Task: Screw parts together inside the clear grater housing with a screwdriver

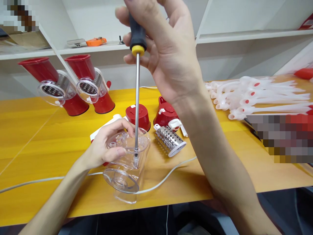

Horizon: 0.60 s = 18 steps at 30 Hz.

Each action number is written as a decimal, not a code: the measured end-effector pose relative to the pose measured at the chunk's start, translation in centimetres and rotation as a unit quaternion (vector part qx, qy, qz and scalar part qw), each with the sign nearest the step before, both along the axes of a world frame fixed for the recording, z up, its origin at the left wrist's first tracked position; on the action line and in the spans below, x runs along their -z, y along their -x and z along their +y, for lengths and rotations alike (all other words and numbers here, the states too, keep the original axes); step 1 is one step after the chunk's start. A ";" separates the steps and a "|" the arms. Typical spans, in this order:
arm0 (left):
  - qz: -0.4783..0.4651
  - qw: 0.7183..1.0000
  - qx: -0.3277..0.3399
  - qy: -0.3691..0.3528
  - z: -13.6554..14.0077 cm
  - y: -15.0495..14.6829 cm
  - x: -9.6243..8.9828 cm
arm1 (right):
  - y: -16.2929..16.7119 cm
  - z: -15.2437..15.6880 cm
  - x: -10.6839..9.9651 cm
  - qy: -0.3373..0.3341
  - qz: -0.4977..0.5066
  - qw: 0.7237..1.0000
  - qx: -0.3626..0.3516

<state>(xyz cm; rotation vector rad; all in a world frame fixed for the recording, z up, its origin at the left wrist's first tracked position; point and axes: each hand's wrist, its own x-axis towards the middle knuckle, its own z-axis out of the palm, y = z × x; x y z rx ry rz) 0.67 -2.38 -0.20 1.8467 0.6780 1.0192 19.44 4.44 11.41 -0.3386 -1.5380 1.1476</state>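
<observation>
Clear plastic housing (127, 163): near edge of yellow table (36, 130), steadied by left hand (107, 147) gripping its left side. Screwdriver (137, 91): upright, tip inside housing, handle clasped by right hand (168, 49) above. Steel grater drum (170, 140): just right.

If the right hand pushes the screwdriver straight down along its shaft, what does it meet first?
The right hand holds the screwdriver upright; its tip already sits inside the clear plastic housing, probably on a screw there.
</observation>
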 end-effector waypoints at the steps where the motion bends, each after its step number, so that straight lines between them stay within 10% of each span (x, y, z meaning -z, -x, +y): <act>1: 0.001 1.000 0.000 0.000 0.0 0.0 0.0 | 0.0 0.1 0.0 -0.005 -0.002 1.000 0.013; 18: 0.017 1.000 -0.009 -0.010 0.0 0.0 0.0 | -0.1 0.9 -0.1 0.008 0.014 1.000 0.027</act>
